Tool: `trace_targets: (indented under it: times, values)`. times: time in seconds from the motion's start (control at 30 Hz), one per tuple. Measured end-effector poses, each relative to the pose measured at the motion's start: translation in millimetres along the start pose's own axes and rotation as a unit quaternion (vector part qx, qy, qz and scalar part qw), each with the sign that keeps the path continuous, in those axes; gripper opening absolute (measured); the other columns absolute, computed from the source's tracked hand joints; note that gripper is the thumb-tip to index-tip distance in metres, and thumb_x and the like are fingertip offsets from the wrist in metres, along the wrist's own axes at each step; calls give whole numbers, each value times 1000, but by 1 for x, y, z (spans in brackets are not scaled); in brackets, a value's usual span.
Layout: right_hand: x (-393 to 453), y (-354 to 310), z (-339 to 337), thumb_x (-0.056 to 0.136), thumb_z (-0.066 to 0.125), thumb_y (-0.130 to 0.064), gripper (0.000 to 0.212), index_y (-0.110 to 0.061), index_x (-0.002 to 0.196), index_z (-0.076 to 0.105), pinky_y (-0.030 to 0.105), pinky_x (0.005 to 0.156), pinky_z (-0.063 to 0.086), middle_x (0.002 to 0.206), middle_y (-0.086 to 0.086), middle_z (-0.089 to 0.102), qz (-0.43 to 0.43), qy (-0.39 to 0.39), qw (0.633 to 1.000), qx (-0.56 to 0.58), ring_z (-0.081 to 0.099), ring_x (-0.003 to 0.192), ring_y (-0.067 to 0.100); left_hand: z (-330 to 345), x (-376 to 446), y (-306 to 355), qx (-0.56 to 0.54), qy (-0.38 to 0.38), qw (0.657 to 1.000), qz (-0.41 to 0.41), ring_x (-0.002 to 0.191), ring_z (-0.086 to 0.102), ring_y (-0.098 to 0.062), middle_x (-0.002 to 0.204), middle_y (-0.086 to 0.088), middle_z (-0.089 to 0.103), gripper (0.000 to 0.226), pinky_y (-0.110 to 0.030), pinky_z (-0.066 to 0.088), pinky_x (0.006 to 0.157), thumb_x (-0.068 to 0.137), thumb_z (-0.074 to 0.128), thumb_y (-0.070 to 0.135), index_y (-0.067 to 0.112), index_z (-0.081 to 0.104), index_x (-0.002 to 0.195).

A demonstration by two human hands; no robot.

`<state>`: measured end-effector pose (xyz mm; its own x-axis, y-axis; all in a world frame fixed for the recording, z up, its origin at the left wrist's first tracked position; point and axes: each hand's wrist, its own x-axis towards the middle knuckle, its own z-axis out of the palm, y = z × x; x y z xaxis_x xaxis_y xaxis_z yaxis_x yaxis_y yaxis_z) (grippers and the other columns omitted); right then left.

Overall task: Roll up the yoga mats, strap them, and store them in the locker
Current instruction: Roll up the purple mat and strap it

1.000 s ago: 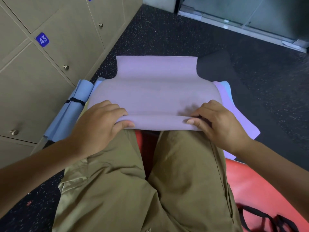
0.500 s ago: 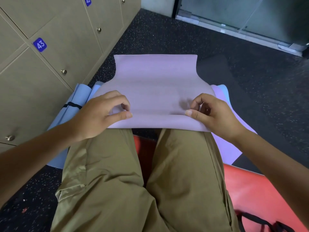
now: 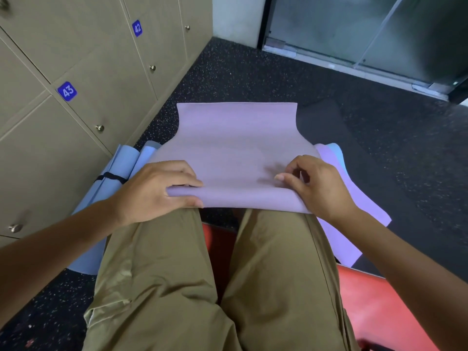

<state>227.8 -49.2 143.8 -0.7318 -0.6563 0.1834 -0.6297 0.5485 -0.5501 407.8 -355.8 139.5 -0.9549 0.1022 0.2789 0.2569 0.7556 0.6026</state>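
A dusty purple yoga mat (image 3: 235, 145) stretches from my knees out over the dark floor, its near edge folded over into the beginning of a roll. My left hand (image 3: 154, 191) grips that rolled edge on the left, thumb under and fingers on top. At the right end my right hand (image 3: 314, 183) pinches the same edge with curled fingers. A rolled blue mat (image 3: 121, 165) bound with a black strap (image 3: 111, 177) lies to the left against the lockers (image 3: 83, 97). More flat mats, lilac (image 3: 354, 198) and light blue (image 3: 334, 150), lie underneath on the right.
Tan locker doors numbered 42 (image 3: 137, 27) and 43 (image 3: 67, 90) are closed along the left. A red mat (image 3: 379, 307) lies under my legs at lower right. Glass doors (image 3: 354, 29) stand at the far end of the speckled black floor (image 3: 253, 72).
The near edge of the purple mat has been folded over into a first tight turn. Both hands have shifted their grip on it and my view has tilted up slightly.
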Motion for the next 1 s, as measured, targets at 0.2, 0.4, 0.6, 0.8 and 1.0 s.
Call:
trace_targets:
  times: [0.2,0.4,0.6,0.8,1.0]
  values:
    - [-1,-1,-3,96,57,-54,40,-15,87,62,13,63,37,78,-10,55,-118,40,992,-6,49,69,2,-5,28,-9,-177,-83,966,-172,75,63,-5,87,6,74,33,-19,47,72,68,89,49,24,81,87]
    - [-1,9,-6,85,76,-59,54,-5,90,72,36,61,48,83,6,59,-322,14,943,-87,54,70,25,-10,35,-9,-205,-130,949,-199,80,70,-5,88,4,79,36,-17,51,78,69,82,49,18,82,89]
    - [7,8,-8,91,69,-56,43,-14,86,73,26,62,43,74,-2,54,-285,-10,955,-84,51,70,17,-2,15,-3,-33,9,997,-62,82,64,-13,92,10,68,39,-29,53,77,79,76,55,21,76,99]
    - [10,1,-8,94,51,-67,52,-21,86,74,35,59,48,75,-9,56,-181,-50,980,-71,53,75,11,27,-13,11,226,133,965,-7,87,68,-24,97,-1,71,51,-38,56,75,94,60,55,9,78,108]
    - [3,-1,7,100,51,-54,46,-19,89,79,37,67,47,84,-3,63,-175,48,975,-127,53,78,20,29,-6,6,212,90,972,-37,87,64,-22,93,3,69,66,-42,55,72,85,55,73,14,78,104]
